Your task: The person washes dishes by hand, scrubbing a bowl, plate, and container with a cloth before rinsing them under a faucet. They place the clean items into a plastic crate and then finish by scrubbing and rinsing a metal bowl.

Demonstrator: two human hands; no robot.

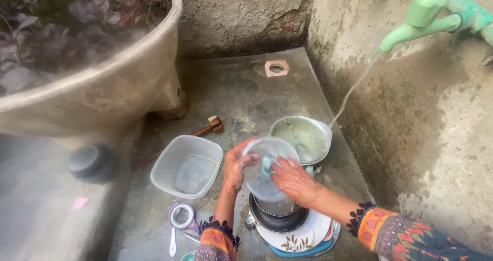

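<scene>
Right hand (294, 181): pressing a pale blue scrub cloth (266, 164) into the bowl.
Left hand (236, 164): gripping the clear round plastic bowl (267, 173) by its rim.
Below: stacked dishes (295, 235) lying.

There are no labels, signs or screens here. The one box-like thing is a clear, square plastic tub (187, 166) with soft, round corners. It has no lid and it sits open on the wet grey concrete floor (241, 94), near the middle. It lies just to the left of the two hands. It has no sticker or picture on it.
</scene>
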